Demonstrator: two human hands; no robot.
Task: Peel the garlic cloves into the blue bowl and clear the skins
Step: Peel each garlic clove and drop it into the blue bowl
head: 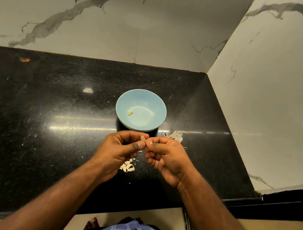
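Note:
A blue bowl [159, 106] stands on the black counter with one peeled garlic clove [130, 113] inside. Just in front of the bowl, my left hand [120, 149] and my right hand [166, 156] meet above the counter. Both pinch a small garlic clove [143, 138] between fingertips and thumbs. Several unpeeled cloves and bits of skin [127, 167] lie on the counter under my left hand. A heap of garlic skins [175, 135] sits right of the bowl, beyond my right hand.
The black granite counter [48, 120] ends at marble walls behind and on the right. An orange scrap [25, 60] lies far left near the back wall. The counter's front edge runs just in front of my body.

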